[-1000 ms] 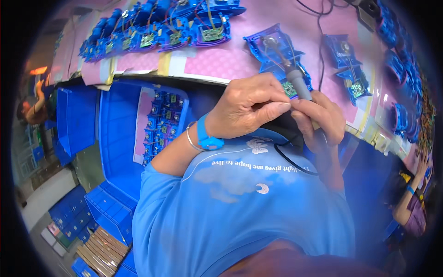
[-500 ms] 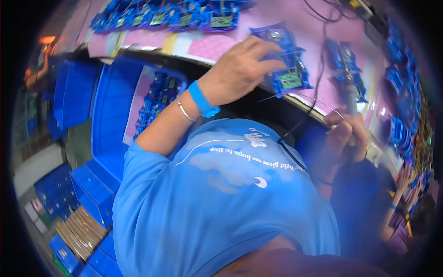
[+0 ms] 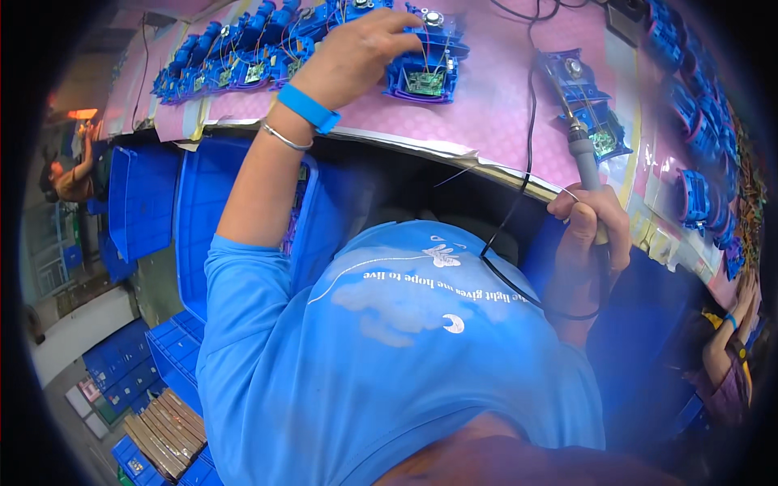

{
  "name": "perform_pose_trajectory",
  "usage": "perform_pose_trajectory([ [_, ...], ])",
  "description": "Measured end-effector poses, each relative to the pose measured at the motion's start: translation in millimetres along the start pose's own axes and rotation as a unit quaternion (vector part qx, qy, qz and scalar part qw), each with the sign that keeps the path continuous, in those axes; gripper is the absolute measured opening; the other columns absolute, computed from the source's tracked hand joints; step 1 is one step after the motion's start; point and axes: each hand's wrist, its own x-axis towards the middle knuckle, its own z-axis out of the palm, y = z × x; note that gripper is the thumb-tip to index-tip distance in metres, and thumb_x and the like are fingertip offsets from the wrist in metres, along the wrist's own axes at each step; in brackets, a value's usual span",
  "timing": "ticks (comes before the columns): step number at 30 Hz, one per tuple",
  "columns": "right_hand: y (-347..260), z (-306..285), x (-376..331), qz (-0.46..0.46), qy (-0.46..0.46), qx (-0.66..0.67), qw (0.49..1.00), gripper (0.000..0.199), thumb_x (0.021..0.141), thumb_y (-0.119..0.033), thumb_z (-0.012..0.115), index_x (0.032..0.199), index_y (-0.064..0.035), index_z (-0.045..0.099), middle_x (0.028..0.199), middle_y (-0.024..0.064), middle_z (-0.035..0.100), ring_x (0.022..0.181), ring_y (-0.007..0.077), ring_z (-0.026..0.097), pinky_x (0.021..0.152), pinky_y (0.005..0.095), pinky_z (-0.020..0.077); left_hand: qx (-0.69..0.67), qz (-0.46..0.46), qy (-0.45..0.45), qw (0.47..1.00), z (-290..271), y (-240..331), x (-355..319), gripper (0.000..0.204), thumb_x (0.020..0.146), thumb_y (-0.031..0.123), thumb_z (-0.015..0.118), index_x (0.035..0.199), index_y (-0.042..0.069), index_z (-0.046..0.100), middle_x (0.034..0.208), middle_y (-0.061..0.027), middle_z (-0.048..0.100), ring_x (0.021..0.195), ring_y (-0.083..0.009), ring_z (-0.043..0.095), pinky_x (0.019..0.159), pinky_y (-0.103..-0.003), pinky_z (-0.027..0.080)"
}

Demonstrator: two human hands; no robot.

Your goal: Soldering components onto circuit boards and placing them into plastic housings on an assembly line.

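Observation:
My left hand (image 3: 356,55), with a blue band on its wrist, is at the left side of an opened blue plastic housing (image 3: 459,50). Its curled fingers grip the housing near the middle, partly hidden by the hand. A green circuit board (image 3: 426,83), thin wires and a round silver part show inside. In my right hand (image 3: 596,223) is a grey-handled soldering iron (image 3: 583,155), its tip pointing up toward a second opened housing (image 3: 609,118). Thin solder wire (image 3: 506,168) runs out from the same hand to the left.
Similar housings stand in a row (image 3: 227,74) at the left, and more (image 3: 695,198) line the right. A black cord (image 3: 530,105) crosses the pink-covered bench (image 3: 494,125). Blue bins (image 3: 142,202) stand below left. Another person's hands (image 3: 733,316) are at the far right.
My left hand and its housing have moved left, toward the row of housings. My right hand keeps the soldering iron and solder wire near the second housing. The view has shifted.

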Motion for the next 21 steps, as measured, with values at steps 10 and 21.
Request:
perform_pose_trajectory([
  [10,2.0,6.5,4.0,-0.013,-0.005,0.002,1.0,0.018,0.095,-0.017,0.065,0.095,0.0005,0.06,0.067,0.0089,0.065,0.06,0.0171,0.058,0.055,0.0273,0.0445,0.033,-0.108,0.086,0.99,49.4,38.4,25.0,0.021,0.083,0.029,0.065,0.088,0.009,0.068,0.09,-0.013,0.067,0.076,-0.0334,0.066,0.064,-0.046,0.051],
  [21,-2.7,2.8,0.9,0.02,0.048,0.016,0.999,0.019,0.099,-0.012,0.055,0.097,0.0062,0.055,0.064,0.0148,0.057,0.053,0.018,0.054,0.046,0.0268,0.0441,0.093,-0.104,0.018,0.99,36.4,54.3,19.4,0.015,0.08,0.011,0.058,0.093,0.003,0.06,0.082,-0.0179,0.063,0.076,-0.0335,0.066,0.061,-0.044,0.052],
])
